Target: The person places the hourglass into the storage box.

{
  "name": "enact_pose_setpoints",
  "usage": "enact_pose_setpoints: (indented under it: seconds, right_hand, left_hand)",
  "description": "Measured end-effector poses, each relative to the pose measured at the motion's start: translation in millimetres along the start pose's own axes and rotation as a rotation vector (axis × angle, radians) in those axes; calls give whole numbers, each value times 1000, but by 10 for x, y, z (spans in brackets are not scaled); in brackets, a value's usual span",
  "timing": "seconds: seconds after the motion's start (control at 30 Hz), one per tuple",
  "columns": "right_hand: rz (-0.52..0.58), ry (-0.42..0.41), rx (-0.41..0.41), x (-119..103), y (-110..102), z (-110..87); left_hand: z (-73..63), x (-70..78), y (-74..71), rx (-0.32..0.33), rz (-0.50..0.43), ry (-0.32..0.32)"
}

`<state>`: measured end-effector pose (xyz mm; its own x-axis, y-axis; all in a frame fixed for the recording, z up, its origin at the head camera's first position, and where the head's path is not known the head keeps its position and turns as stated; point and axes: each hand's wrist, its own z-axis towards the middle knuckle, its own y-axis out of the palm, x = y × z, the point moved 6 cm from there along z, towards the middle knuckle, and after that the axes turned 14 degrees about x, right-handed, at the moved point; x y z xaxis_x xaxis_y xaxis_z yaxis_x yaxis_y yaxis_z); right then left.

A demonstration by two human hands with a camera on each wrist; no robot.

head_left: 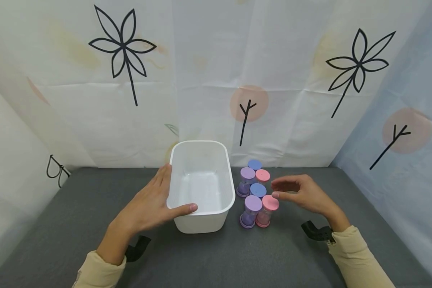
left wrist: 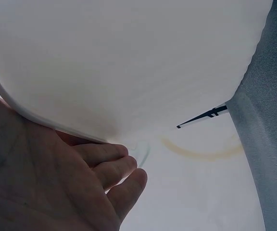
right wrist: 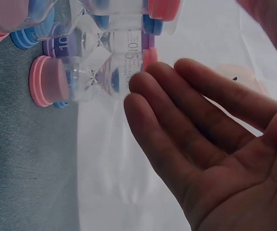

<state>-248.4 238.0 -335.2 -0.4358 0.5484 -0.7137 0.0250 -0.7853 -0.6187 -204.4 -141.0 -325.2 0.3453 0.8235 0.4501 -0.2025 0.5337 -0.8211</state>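
A white plastic bin [head_left: 201, 225] stands in the middle of the table with nothing inside. Along its left side lies my left hand [head_left: 149, 206], fingers straight against the outer wall and thumb over the front left rim corner. The left wrist view shows those fingers [left wrist: 112, 161] beside the bin's wall. Just right of the bin, several sand timers stand upright in a close cluster, among them a purple one [head_left: 253, 204], a pink one [head_left: 270, 203] and a blue one [head_left: 258, 190]. My right hand [head_left: 306, 194] hovers beside them, fingers loosely bent, holding nothing.
The dark grey tabletop [head_left: 187, 264] runs back to a pale cloth backdrop [head_left: 205, 80] printed with plants. Similar cloth hangs on the left and right. Black straps [head_left: 137, 249] sit on both wrists.
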Motion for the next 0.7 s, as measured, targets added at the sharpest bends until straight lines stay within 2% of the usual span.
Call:
enact_pose_setpoints:
  seconds: [0.3, 0.5, 0.7]
  right_hand:
    - [37, -20, -137, -20, 77, -23]
    - [25, -32, -166, -27, 117, -31]
    - [28, -1, -191, -11, 172, -36]
  left_hand:
    - [-10, -3, 9, -15, 13, -14]
    - [-11, -1, 6, -15, 10, -12]
    - [-8, -3, 7, -16, 13, -9]
